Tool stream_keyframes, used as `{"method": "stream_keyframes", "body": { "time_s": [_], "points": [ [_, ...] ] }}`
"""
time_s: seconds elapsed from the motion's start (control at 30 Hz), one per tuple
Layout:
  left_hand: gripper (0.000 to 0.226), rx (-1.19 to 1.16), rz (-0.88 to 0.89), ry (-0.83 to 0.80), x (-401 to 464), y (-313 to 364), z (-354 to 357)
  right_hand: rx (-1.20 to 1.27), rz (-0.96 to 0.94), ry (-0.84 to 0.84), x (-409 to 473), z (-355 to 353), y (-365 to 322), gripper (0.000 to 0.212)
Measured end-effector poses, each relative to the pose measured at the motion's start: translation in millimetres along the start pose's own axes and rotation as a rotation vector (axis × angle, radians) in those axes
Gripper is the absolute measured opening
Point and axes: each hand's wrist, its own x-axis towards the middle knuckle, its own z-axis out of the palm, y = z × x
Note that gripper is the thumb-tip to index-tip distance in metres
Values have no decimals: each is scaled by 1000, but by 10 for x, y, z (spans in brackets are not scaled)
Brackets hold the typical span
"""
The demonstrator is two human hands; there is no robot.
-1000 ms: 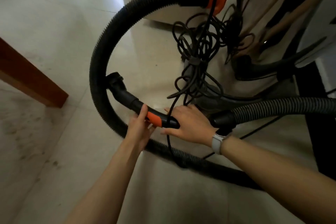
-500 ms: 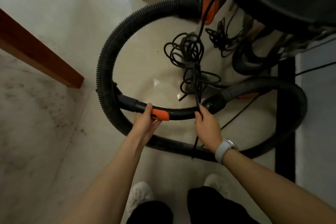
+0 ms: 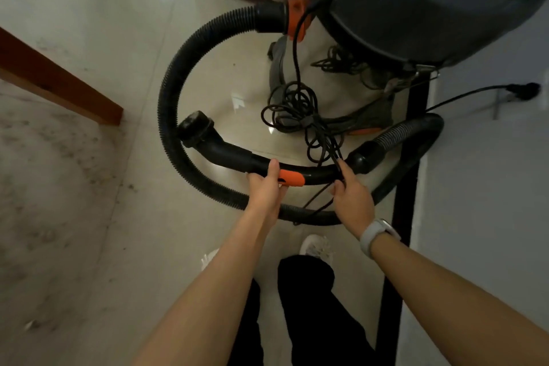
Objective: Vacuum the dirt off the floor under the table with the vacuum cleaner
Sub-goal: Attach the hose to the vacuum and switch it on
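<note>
Vacuum cleaner parts fill the floor [image 3: 124,246] in front of us, and we go from our feet outward. Nearest, we see dark trousers [image 3: 309,306] and white shoes [image 3: 316,246] on the pale tiles. Just beyond them our left hand [image 3: 265,192] grips the black handle tube [image 3: 237,157] of the vacuum, fingers curled round it right beside its orange slider [image 3: 291,178]. Our right hand [image 3: 352,197], with a white watch [image 3: 375,234] on the wrist, pinches the black power cord [image 3: 300,107] where it crosses the tube near the cuff joining tube to hose. The tube's open end points left, toward the inside of the hose loop. The ribbed black hose [image 3: 172,89] runs in a wide ring around the tube: it passes under our hands, climbs along the left, and plugs into an orange collar [image 3: 297,16] on the dark vacuum drum [image 3: 416,0] at the far right. The cord hangs from the drum in a tangled bundle above the tube. To the left, a wooden table leg [image 3: 59,83] meets the floor, and scattered dirt [image 3: 59,151] lies on the tiles by it. A plug [image 3: 523,89] lies at the far right edge.
</note>
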Motion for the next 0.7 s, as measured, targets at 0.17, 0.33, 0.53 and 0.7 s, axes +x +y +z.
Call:
{"method": "stream_keyframes", "body": {
  "time_s": [0.17, 0.33, 0.53, 0.7],
  "points": [
    [51, 140, 161, 78, -545, 257, -224, -51, -2, 1, -315, -299, -101, 50],
    [52, 271, 298, 190, -1179, 559, -568, -314, -68, -131, -650, -475, -489, 51],
    [48, 355, 400, 309, -1681, 878, -1037, -283, 35, -110, -835, -689, -928, 38],
    [39, 335, 469, 405, -1891, 1118, -1293, -83, 220, -170, -804, -698, -1068, 46]
  ]
}}
